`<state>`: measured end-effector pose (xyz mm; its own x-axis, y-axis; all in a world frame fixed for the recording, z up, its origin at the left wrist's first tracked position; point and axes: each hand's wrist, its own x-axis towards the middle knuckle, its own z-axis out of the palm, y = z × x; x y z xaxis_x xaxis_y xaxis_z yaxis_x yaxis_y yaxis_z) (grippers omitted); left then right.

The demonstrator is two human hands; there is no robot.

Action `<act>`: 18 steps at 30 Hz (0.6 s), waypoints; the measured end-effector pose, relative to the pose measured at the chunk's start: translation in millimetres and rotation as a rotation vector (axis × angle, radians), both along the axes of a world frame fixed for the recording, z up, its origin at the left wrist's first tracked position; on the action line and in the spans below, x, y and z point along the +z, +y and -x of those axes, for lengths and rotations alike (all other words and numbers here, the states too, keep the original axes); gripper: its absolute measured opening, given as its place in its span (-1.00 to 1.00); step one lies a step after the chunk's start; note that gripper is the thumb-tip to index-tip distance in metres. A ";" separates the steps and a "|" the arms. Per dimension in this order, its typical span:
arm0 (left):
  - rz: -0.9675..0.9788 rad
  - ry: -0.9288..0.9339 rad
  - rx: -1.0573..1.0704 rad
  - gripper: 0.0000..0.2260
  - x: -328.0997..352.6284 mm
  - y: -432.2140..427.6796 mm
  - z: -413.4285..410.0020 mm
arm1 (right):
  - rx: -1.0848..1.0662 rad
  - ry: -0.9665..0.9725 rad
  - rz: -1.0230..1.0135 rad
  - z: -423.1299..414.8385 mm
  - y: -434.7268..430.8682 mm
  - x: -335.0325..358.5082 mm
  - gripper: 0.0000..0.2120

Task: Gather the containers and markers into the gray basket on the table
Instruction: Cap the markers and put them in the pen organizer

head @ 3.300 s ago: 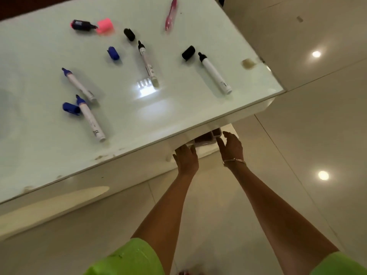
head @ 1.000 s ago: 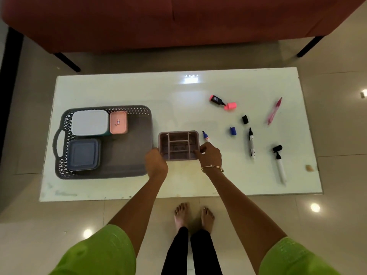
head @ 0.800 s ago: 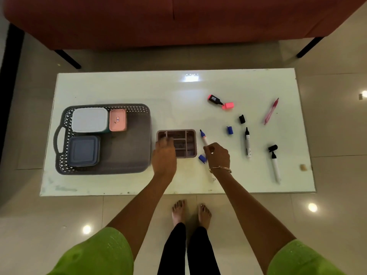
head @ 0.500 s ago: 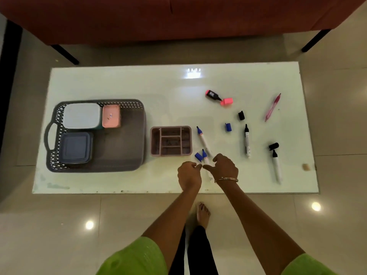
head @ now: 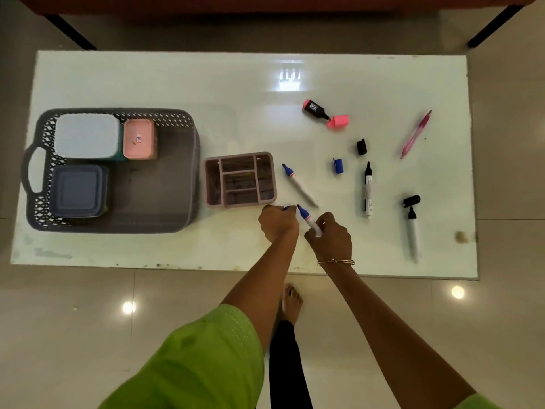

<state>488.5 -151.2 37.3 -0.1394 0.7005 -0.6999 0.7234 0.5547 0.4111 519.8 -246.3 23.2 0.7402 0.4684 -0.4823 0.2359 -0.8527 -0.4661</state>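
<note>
The gray basket sits at the table's left and holds a white-lidded container, a pink one and a dark blue one. A pink divided organizer stands just right of the basket. My right hand grips an uncapped blue marker near the front edge. My left hand pinches its blue cap beside the tip. A second blue marker lies uncapped beside the organizer.
Further right lie a loose blue cap, two uncapped black markers with their caps, a pink highlighter with its cap, and a pink pen. A sofa stands behind the white table.
Both hands left the organizer on the table beside the basket and moved right. My right hand picked up a blue marker and my left its cap.
</note>
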 end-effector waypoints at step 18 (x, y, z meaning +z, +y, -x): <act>0.318 -0.378 0.321 -0.71 31.7 3.1 20.7 | 0.093 -0.052 -0.113 11.5 -18.2 30.2 -0.78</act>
<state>467.8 -148.1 69.0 -0.0098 0.4121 -0.9111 0.3343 0.8600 0.3854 508.3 -264.5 53.5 0.7139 0.5853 -0.3844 0.3379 -0.7688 -0.5429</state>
